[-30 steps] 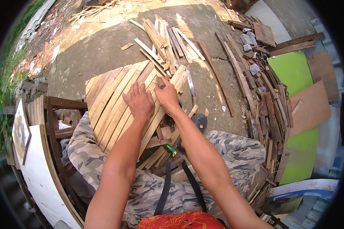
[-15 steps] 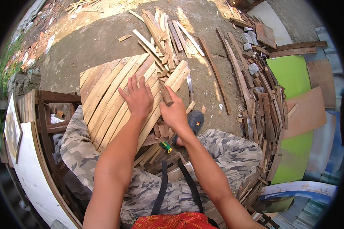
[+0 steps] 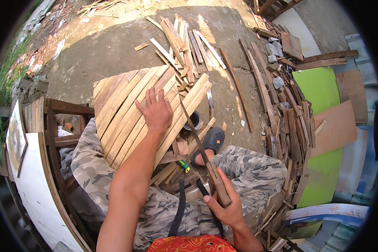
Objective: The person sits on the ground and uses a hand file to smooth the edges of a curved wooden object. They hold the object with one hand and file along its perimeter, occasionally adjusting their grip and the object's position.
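Note:
Pale wooden slats laid side by side form a panel (image 3: pixel 124 113), tilted across my lap at the left. My left hand (image 3: pixel 156 112) lies flat on it with fingers spread. My right hand (image 3: pixel 229 206) grips the wooden handle of a long narrow saw (image 3: pixel 201 148), low and right of the panel. The blade runs up and away, its tip end by the panel's right-hand slats; its teeth are too small to make out. Below the panel, short wood blocks (image 3: pixel 179 147) sit near a green-and-yellow tool (image 3: pixel 183 165).
A pile of loose strips (image 3: pixel 178 44) lies ahead on the concrete. Stacked scrap wood (image 3: pixel 292 122) lines the right, before green sheets (image 3: pixel 317 84). A round container (image 3: pixel 193 120) and a curved tool (image 3: pixel 210 103) are near my clog (image 3: pixel 213 140). A wooden frame (image 3: pixel 69 107) stands left.
My right hand has drawn the saw back toward my body, bringing its long blade into sight. My left hand stays flat on the panel. The round container now shows.

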A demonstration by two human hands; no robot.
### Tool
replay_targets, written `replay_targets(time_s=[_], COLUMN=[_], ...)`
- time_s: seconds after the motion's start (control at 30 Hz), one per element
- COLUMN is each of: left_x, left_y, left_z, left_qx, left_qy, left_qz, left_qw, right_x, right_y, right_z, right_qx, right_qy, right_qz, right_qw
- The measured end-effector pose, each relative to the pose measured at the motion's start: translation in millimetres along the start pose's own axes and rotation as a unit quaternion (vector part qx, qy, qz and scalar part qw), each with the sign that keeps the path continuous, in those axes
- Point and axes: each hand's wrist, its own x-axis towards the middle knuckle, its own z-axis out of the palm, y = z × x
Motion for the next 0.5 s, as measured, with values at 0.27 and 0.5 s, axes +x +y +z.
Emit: replay_targets(time_s=[0.27,0.5], left_x=[-10,-30], left_y=[-11,-11], left_z=[-14,-26], left_qx=[0.044,0.034], left_qy=[-0.079,-0.103], left_qz=[0.058,0.0], left_qw=[0.994,0.994], right_x=[10,-8], right_y=[3,-24], right_z=[9,4], right_qx=[0.241,0.041], right_qy=[-0.062,0.016], right_qz=[-0.149,-0.111], right_qw=[0.957,0.993])
